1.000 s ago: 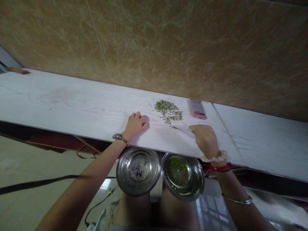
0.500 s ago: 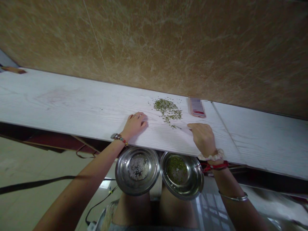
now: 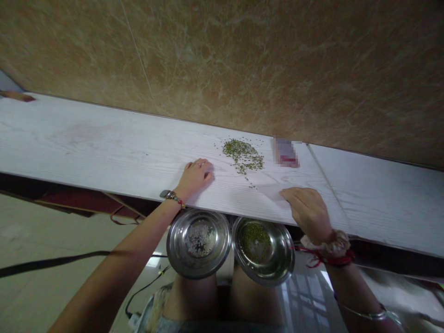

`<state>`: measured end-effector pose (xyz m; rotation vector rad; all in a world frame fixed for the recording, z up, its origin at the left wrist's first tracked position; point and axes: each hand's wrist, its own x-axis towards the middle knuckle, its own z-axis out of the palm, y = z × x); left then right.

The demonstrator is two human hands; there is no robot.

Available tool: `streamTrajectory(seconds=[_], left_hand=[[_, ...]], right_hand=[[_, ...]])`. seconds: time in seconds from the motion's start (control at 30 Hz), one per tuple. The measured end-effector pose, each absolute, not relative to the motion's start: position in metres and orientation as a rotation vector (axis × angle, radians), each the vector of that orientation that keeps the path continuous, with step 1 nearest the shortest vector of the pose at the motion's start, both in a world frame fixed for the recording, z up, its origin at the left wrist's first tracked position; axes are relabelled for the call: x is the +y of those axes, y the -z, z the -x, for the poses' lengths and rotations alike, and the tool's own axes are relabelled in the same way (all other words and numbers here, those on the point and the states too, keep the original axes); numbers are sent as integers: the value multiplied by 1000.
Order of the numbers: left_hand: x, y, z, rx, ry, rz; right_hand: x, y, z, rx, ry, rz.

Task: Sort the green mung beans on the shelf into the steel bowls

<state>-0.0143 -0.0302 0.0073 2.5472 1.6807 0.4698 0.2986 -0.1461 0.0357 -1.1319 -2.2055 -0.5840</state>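
Note:
My left hand (image 3: 197,175) rests on the white bench top left of the spread of small green beans (image 3: 244,155). Its fingers bend loosely, thumb apart, with nothing seen in them. To the right of the beans, my right hand (image 3: 307,208) is closed in a pinch over the bench. A faint, thin, pale shape reaches from its fingertips toward the nearest beans; I cannot make out what it is. Below the bench edge are two metal bowls: the left bowl (image 3: 175,249) contains white grains (image 3: 200,239), the right bowl (image 3: 282,252) green beans (image 3: 255,240).
A phone (image 3: 286,152), partly blurred out, lies behind the beans near the brown marbled wall (image 3: 222,64). The narrow white bench (image 3: 114,152) runs across the view. A brown wooden piece (image 3: 17,96) lies at its far left end. The bowls are above my knees.
My right hand has moved right and toward me, away from the beans. A few beans at the near end of the spread have shifted slightly. My left hand stays in place.

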Motion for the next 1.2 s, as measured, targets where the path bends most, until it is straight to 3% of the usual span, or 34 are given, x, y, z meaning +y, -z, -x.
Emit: streamTrajectory(seconds=[1.2], left_hand=[[-30,-6,14,1667,-487,-2554]], right_hand=[[-162,-37,-303,-2198,720,1176]])
